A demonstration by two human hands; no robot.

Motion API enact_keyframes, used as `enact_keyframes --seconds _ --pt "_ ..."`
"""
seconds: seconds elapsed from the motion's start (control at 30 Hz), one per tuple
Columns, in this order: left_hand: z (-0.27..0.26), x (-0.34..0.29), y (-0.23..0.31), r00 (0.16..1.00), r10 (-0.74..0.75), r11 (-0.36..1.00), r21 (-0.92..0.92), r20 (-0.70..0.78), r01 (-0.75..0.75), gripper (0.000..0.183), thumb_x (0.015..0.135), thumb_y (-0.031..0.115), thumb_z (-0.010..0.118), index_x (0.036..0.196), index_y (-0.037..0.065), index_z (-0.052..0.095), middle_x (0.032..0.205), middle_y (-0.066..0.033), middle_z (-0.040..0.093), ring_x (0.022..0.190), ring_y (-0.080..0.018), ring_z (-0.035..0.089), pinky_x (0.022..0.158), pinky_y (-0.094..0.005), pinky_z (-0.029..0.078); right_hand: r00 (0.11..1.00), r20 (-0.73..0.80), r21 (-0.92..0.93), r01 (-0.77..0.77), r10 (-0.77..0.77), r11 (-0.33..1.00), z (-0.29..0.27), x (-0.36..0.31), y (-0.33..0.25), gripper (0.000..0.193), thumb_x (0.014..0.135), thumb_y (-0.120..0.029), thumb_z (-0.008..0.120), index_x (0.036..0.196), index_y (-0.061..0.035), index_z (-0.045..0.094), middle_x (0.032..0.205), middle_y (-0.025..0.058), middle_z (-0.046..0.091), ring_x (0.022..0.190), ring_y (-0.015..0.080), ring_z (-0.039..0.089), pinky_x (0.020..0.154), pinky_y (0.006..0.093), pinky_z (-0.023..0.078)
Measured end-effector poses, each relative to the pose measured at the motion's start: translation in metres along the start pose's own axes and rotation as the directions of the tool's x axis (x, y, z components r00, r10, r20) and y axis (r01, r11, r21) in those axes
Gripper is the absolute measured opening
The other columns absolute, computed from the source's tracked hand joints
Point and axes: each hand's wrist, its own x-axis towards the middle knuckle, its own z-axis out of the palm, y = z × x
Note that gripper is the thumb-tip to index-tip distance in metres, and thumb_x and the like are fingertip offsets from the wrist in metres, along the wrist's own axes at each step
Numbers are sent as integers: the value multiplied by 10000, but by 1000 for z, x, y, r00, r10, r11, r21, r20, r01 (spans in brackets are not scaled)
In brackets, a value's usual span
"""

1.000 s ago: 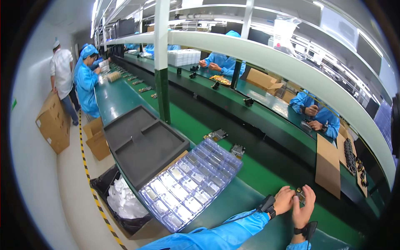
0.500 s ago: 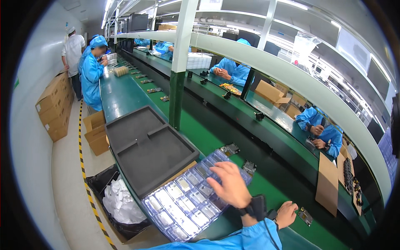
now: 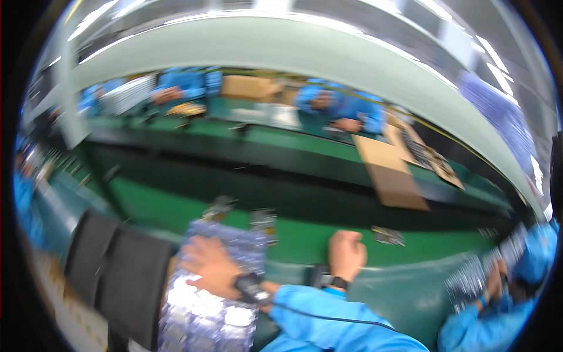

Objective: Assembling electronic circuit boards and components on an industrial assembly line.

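My arms cross, the right one passing over the left. My right hand lies at the left with its fingers spread, over a clear plastic blister tray with many pockets. A black band with a cable circles its wrist. To the right, my left hand is curled closed at the edge of the green belt; whatever it may hold is hidden. A small circuit board lies on the belt to its right. Two further boards, one and another, sit beyond the tray. Motion blurs everything.
A black foam tray stands left of the blister tray. Across the line, co-workers in blue sit beside a cardboard sheet. At the right, another person in blue handles clear trays. A pale post rises at the left.
The view has swung to the right, bringing in the co-worker at the right. My right hand stays over the blister tray, fingers spread; my left hand is curled into a fist.
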Motion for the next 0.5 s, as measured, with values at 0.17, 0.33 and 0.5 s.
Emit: enact_keyframes --seconds 0.17,0.33,0.5 --pt "21 -3 -9 996 -82 994 -63 27 84 141 783 -7 631 907 36 682 909 -119 705 897 -316 684 846 -406 538 997 -34 83 -62 66 995 -11 -2 6 373 880 -345 665 1157 -106 739 1489 167 500 1490 407 262 1221 636 146" --pt "-2 -4 -15 994 -98 995 15 39 97 167 792 -33 608 937 2 683 925 -130 718 908 -296 701 865 -391 544 986 -163 67 -7 18 998 -4 6 -13 186 835 -184 677 945 -78 783 1308 159 624 1390 373 422 1184 554 291" --pt "27 -11 -2 981 -129 989 -54 147 138 188 843 -31 569 999 -17 673 962 -137 733 938 -254 714 883 -367 540 947 -320 -54 -48 28 997 12 0 28 140 839 -162 665 887 -53 739 1215 162 636 1241 338 522 1061 501 364"
